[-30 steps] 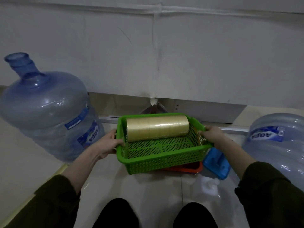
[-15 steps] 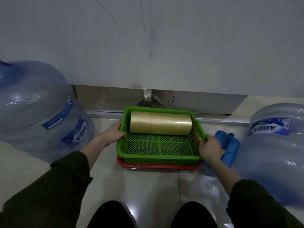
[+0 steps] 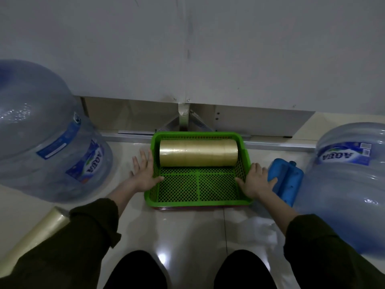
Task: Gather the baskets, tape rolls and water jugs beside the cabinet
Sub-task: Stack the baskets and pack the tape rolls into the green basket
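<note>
Both hands flank the green basket (image 3: 198, 184), set down at the cabinet (image 3: 187, 49) foot.

L hand (image 3: 143, 174) is spread flat, fingers apart, thumb tip touching the basket's left rim; R hand (image 3: 255, 181) is also opened out, thumb on the right rim, outer fingers against a blue plastic piece (image 3: 286, 180). Neither pinches anything. Basket sits btwn the two hands, about equally near each, stacked on a red basket (image 3: 166, 208) showing only as a thin edge underneath. Tape roll (image 3: 198, 152) lies inside, just ahead of both hands, long axis running L-R, against the far wall. Outward: one water jug (image 3: 52, 142) left of L hand, another water jug (image 3: 343, 174) right of R hand beyond the blue piece. A loose second roll (image 3: 41, 228) lies by the L sleeve, behind the L hand and nearest to it, so prob. the next pick.
</note>
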